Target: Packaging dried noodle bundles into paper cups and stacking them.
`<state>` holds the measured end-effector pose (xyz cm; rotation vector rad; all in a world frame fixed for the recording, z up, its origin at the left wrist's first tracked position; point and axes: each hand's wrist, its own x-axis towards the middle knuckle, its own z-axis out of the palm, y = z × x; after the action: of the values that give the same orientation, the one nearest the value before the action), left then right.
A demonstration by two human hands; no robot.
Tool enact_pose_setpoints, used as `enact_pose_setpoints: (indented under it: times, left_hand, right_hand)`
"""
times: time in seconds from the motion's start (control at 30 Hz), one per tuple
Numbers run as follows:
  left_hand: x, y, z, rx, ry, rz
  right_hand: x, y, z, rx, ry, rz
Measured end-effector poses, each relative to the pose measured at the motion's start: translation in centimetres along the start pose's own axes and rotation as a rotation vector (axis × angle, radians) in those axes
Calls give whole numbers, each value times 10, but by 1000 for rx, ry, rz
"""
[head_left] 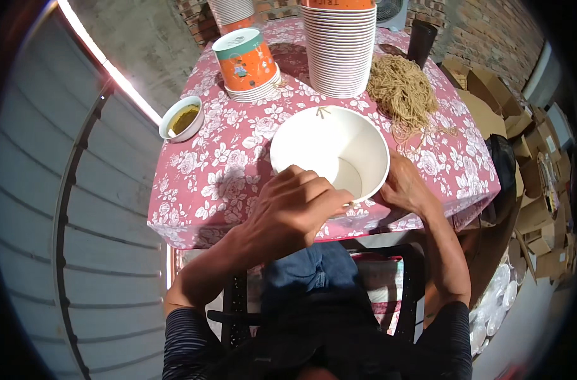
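White tub [329,149] is on the bench [199,183], just beyond the left fingers. The left hand [301,206] has those pinched on its near rim; can't tell if there's cord in there too. The right hand [401,180] cups the outer wall, fingertips hidden, so can't tell how tight. Cord knot [322,112] on the rim opposite the left fingers, so I'd call that side done, near side probably unfinished. Loose cord pile [402,92] past the right fingers. Writing: cut-off lettering on the tall tub stack [341,54] beyond both hands.
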<state>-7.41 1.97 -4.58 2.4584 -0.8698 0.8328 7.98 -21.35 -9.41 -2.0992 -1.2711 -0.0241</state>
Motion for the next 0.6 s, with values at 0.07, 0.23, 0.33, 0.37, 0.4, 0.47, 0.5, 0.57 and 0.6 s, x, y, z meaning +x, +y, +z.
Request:
enact_pose_setpoints:
  times: [0.07,0.23,0.33,0.37,0.4,0.47,0.5,0.57,0.6]
  left_hand:
    - [-1,-4,-1,-6,83,-22]
    - [-1,-29,-36,-71,97,-218]
    - [8,-63,-58,-344,246,-428]
    - [19,-72,-68,-415,322,-544]
    - [30,-86,-80,-452,326,-602]
    - [49,-130,-85,-679,454,-607]
    - [59,-156,-86,-801,523,-614]
    - [72,-207,-95,-943,635,-651]
    - [76,-234,-99,-1039,671,-650]
  right_hand:
    - [-1,-3,4,34,54,-24]
    - [5,-14,15,134,169,-2]
    - [4,-12,24,207,297,-3]
    - [4,-13,27,233,326,13]
    - [5,-13,31,217,351,18]
    - [1,-8,43,298,391,56]
    - [-1,-5,49,290,403,72]
    - [0,-10,47,304,357,72]
    - [1,-11,45,290,361,77]
